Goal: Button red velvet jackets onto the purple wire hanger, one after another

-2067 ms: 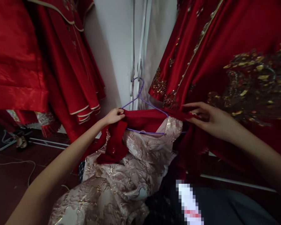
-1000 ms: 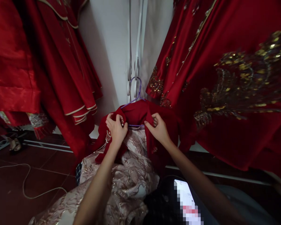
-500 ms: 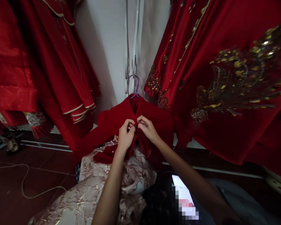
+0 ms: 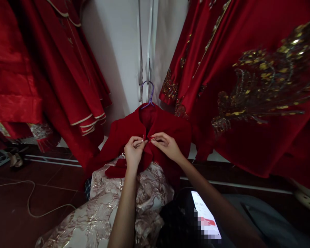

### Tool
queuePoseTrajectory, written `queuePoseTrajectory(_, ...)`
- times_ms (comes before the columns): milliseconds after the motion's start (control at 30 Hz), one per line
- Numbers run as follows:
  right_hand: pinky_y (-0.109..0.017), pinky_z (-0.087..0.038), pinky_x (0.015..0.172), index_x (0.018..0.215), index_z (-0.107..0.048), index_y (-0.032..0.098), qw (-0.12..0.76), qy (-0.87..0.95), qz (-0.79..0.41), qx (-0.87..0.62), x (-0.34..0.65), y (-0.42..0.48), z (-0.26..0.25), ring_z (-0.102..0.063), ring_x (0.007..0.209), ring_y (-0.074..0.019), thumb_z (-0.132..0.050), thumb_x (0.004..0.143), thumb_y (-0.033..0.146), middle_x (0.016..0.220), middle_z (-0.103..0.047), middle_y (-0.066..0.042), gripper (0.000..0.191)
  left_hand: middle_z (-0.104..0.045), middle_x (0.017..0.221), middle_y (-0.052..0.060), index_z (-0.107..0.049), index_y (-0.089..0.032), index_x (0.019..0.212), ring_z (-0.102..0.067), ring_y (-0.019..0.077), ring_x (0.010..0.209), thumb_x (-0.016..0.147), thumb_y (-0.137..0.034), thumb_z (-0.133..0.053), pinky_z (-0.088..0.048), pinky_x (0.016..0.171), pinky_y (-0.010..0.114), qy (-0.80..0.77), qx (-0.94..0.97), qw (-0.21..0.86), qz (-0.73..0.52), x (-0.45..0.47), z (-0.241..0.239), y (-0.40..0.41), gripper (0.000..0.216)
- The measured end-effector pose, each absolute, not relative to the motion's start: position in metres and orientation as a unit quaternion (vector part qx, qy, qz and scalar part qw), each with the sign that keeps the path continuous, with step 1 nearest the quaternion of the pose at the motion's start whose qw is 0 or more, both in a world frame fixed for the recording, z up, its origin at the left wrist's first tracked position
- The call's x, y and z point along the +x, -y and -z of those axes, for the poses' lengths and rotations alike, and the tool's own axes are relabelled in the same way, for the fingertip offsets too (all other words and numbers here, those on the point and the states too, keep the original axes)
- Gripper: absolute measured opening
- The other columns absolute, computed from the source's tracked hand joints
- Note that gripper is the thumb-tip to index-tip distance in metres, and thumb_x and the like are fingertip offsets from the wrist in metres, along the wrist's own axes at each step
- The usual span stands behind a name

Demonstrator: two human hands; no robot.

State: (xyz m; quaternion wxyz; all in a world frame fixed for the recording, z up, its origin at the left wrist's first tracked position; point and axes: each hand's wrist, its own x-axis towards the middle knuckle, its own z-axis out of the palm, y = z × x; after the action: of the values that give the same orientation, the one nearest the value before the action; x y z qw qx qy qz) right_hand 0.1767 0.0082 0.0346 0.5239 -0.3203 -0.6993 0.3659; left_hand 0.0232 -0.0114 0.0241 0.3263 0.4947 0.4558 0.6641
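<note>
A dark red jacket [image 4: 124,132] hangs on a purple wire hanger [image 4: 149,96], hooked on a white rail by the wall. Under it spreads a pale pink and gold brocade skirt [image 4: 103,210]. My left hand [image 4: 133,151] pinches the jacket's left front edge. Touching it, my right hand [image 4: 166,145] pinches the right front edge. Both hands meet at the jacket's front closure, just below the collar. What sits between the fingertips is too small to make out.
Red satin garments [image 4: 41,75] hang at the left. A red gown with gold embroidery [image 4: 255,86] hangs at the right. A white cable [image 4: 28,203] lies on the dark floor. A lit phone screen [image 4: 205,215] rests on my lap.
The jacket front was open with my hands wide apart. My hands drew both edges together at the centre. They now sit slightly lower on the closed front.
</note>
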Motion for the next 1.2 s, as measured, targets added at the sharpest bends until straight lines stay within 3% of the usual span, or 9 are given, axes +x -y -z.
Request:
queuePoseTrajectory(267, -0.031, -0.054, 0.074, 0.095, -0.064, 0.022, 0.530, 0.723, -0.298, -0.329, 0.170, 0.002, -0.049, -0.062, 0.087, -0.0167, -0.063, 0.076, 0.035, 0.096, -0.066, -0.004, 0.023, -0.068, 0.078, 0.000, -0.058, -0.020, 0.080, -0.067, 0.0141, 0.076, 0.076, -0.025, -0.058, -0.051, 0.072, 0.024, -0.467, 0.610, 0.230, -0.598, 0.020, -0.030, 0.020, 0.006)
queuePoseTrajectory(633, -0.033, -0.057, 0.072, 0.089, -0.066, 0.023, 0.560, 0.720, -0.235, -0.336, 0.167, 0.005, -0.053, -0.063, 0.086, -0.0179, -0.061, 0.077, 0.035, 0.093, -0.066, -0.004, 0.018, -0.068, 0.094, 0.001, -0.061, -0.023, 0.091, -0.064, 0.0150, 0.088, 0.080, -0.023, -0.052, -0.049, 0.084, 0.028, -0.444, 0.695, 0.164, -0.541, 0.017, -0.048, 0.034, 0.014)
queuePoseTrajectory(900, -0.034, -0.059, 0.074, 0.091, -0.066, 0.022, 0.560, 0.712, -0.265, -0.329, 0.169, 0.003, -0.051, -0.063, 0.089, -0.0188, -0.064, 0.075, 0.034, 0.096, -0.065, -0.005, 0.021, -0.068, 0.096, 0.001, -0.062, -0.023, 0.096, -0.064, 0.0140, 0.088, 0.083, -0.025, -0.052, -0.049, 0.083, 0.027, -0.421, 0.712, 0.162, -0.537, 0.013, -0.043, 0.030, 0.017)
queuePoseTrajectory(1200, -0.036, -0.058, 0.079, 0.092, -0.062, 0.021, 0.561, 0.711, -0.270, -0.325, 0.167, 0.000, -0.045, -0.062, 0.089, -0.0176, -0.064, 0.073, 0.029, 0.096, -0.063, -0.004, 0.021, -0.063, 0.087, 0.005, -0.059, -0.020, 0.091, -0.055, 0.0168, 0.085, 0.085, -0.021, -0.047, -0.043, 0.078, 0.028, -0.433, 0.762, 0.053, -0.479, 0.014, -0.048, 0.028, 0.014)
